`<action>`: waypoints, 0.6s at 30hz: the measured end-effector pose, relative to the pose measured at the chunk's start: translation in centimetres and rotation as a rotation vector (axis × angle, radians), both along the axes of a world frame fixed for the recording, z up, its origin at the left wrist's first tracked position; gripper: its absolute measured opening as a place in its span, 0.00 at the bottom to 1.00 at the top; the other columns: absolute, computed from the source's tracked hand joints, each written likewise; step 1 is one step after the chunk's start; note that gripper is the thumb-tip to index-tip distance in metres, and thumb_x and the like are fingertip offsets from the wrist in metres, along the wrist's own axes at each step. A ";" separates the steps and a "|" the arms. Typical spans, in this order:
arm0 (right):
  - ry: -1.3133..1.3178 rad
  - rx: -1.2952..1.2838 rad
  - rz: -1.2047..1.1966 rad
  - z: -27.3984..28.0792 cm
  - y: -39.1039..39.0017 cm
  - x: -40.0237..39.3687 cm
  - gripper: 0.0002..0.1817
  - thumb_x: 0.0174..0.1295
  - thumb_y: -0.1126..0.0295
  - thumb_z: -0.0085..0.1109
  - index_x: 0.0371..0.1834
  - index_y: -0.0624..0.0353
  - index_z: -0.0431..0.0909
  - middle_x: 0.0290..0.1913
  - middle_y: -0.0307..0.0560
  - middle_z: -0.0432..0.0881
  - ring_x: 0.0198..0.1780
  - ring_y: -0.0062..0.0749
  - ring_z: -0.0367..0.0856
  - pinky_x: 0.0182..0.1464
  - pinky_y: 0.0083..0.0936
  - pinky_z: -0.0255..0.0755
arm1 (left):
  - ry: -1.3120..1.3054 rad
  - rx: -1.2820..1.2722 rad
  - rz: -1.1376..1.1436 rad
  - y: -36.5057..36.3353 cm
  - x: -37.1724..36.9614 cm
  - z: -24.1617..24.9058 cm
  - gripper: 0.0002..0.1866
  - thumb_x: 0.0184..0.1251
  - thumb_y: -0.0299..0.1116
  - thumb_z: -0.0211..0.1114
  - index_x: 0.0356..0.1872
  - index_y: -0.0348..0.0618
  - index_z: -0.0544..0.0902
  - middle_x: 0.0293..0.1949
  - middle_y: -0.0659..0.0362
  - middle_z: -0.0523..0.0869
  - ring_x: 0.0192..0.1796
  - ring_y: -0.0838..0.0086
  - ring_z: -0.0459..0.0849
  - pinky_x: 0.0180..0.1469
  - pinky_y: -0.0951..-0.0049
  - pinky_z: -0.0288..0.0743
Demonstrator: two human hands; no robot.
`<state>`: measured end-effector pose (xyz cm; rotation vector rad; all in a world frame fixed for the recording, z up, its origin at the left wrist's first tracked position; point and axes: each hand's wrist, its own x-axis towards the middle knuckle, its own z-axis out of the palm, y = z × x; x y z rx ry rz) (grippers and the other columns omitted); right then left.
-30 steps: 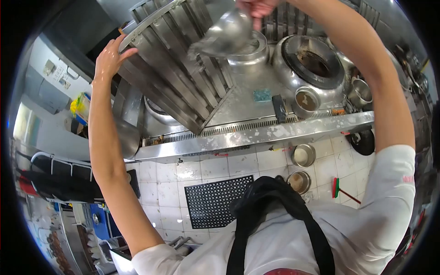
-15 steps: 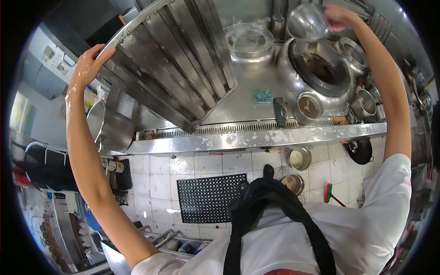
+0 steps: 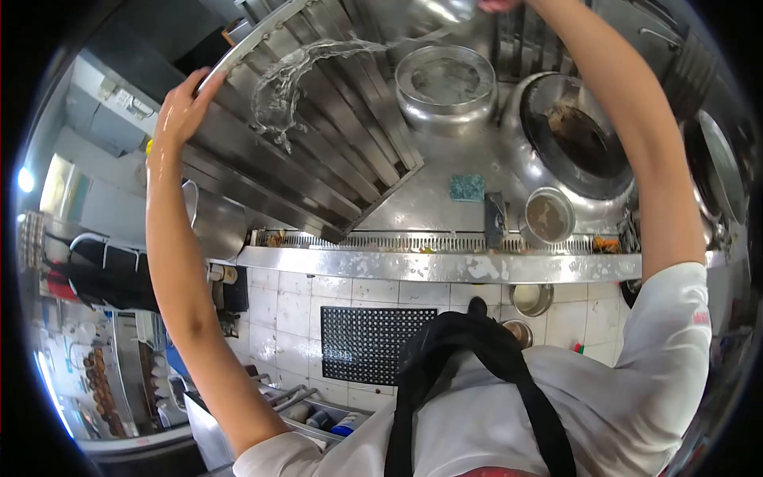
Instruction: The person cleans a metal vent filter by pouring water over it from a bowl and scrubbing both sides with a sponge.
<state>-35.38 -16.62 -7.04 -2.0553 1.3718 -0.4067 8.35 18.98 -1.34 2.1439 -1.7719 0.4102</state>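
A large slatted metal panel (image 3: 318, 127) stands tilted on the steel counter at upper left. My left hand (image 3: 184, 111) grips its upper left edge, fingers on the rim. At the top edge of the view my right hand (image 3: 501, 5), partly cut off, is closed on a metal pot (image 3: 442, 11). An arc of water (image 3: 302, 60) flies leftward from the pot across the slats. Below the pot sits a round steel basin of water (image 3: 446, 79). A green scouring pad (image 3: 467, 188) and a dark block (image 3: 494, 219) lie on the counter.
A large wok burner (image 3: 580, 139) is right of the basin, with a pot of brownish liquid (image 3: 548, 216) in front. A drain grate (image 3: 381, 241) runs along the counter's front. A tall pot (image 3: 218, 222) stands left. On the floor lie a black mat (image 3: 369, 343) and pots (image 3: 531, 298).
My right hand has swung the pot leftward and up, and water has been thrown onto the panel. The view has shifted. My left hand keeps its hold on the panel.
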 end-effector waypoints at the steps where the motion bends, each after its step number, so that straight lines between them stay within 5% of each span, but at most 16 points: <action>1: 0.257 0.093 -0.168 -1.3 2.0 0.3 0.12 0.65 0.66 0.53 0.35 0.60 0.84 0.24 0.45 0.81 0.20 0.30 0.78 0.25 0.30 0.78 | 0.013 -0.041 0.052 1.5 1.6 -0.3 0.33 0.69 0.63 0.60 0.61 0.45 0.82 0.49 0.43 0.88 0.54 0.54 0.86 0.59 0.63 0.74; 3: 0.335 0.223 -0.282 -5.9 3.5 -1.3 0.10 0.65 0.68 0.53 0.34 0.62 0.82 0.22 0.47 0.81 0.17 0.30 0.80 0.18 0.29 0.81 | 0.067 -0.113 0.092 4.0 4.3 -1.4 0.32 0.70 0.61 0.61 0.60 0.44 0.83 0.48 0.45 0.88 0.54 0.56 0.86 0.59 0.65 0.74; 4: 0.153 0.265 -0.224 -10.5 1.6 -3.7 0.10 0.66 0.67 0.55 0.35 0.60 0.83 0.27 0.50 0.84 0.22 0.32 0.84 0.21 0.30 0.83 | 0.120 -0.181 0.110 5.0 4.9 -2.0 0.30 0.71 0.59 0.61 0.59 0.43 0.84 0.47 0.46 0.89 0.53 0.58 0.86 0.59 0.66 0.74; 6: -0.378 0.341 -0.199 -18.1 -0.3 -4.7 0.13 0.66 0.64 0.58 0.46 0.61 0.82 0.43 0.60 0.84 0.38 0.40 0.88 0.32 0.34 0.87 | 0.147 -0.264 0.098 6.1 5.1 -3.2 0.28 0.72 0.55 0.62 0.58 0.42 0.84 0.48 0.47 0.88 0.53 0.61 0.86 0.60 0.67 0.74; 8: -0.324 0.361 -0.339 -19.6 1.2 -2.1 0.22 0.67 0.62 0.58 0.62 0.59 0.75 0.54 0.61 0.80 0.48 0.44 0.86 0.41 0.41 0.87 | 0.175 -0.343 0.083 6.7 5.0 -4.2 0.25 0.73 0.52 0.63 0.57 0.41 0.85 0.49 0.48 0.88 0.53 0.63 0.85 0.60 0.69 0.73; 10: -0.154 0.053 -0.229 -18.7 2.1 3.0 0.33 0.70 0.54 0.57 0.72 0.63 0.65 0.60 0.57 0.79 0.56 0.47 0.83 0.56 0.47 0.80 | 0.154 -0.587 0.021 6.3 4.6 -5.2 0.21 0.74 0.47 0.64 0.54 0.41 0.86 0.51 0.52 0.87 0.54 0.68 0.84 0.59 0.72 0.73; 12: -0.255 0.002 0.064 -16.9 2.5 7.4 0.38 0.72 0.45 0.53 0.73 0.64 0.65 0.65 0.56 0.76 0.65 0.47 0.77 0.66 0.45 0.73 | 0.278 -0.678 0.008 5.2 6.9 -7.5 0.22 0.75 0.45 0.64 0.61 0.43 0.81 0.48 0.56 0.87 0.51 0.72 0.83 0.57 0.71 0.74; 13: -0.447 0.165 0.231 -13.5 4.7 9.4 0.41 0.72 0.39 0.49 0.74 0.64 0.64 0.68 0.55 0.74 0.70 0.46 0.73 0.70 0.42 0.69 | 0.437 -0.919 -0.038 4.7 6.9 -8.6 0.25 0.75 0.45 0.64 0.66 0.43 0.76 0.49 0.58 0.85 0.51 0.72 0.82 0.57 0.70 0.74; 14: -0.494 0.098 0.281 -10.2 8.0 11.0 0.42 0.72 0.37 0.46 0.75 0.63 0.64 0.70 0.54 0.73 0.71 0.44 0.71 0.71 0.40 0.67 | 0.604 -1.150 -0.087 4.6 7.2 -9.8 0.28 0.75 0.44 0.64 0.70 0.43 0.71 0.49 0.59 0.84 0.50 0.73 0.81 0.56 0.70 0.74; 18: -0.677 0.031 0.298 -4.5 11.3 17.1 0.44 0.72 0.32 0.40 0.76 0.61 0.64 0.74 0.51 0.69 0.72 0.40 0.70 0.70 0.36 0.65 | 1.048 -1.181 -0.046 5.8 7.0 -15.3 0.33 0.74 0.43 0.66 0.71 0.38 0.66 0.58 0.55 0.76 0.52 0.72 0.78 0.55 0.72 0.73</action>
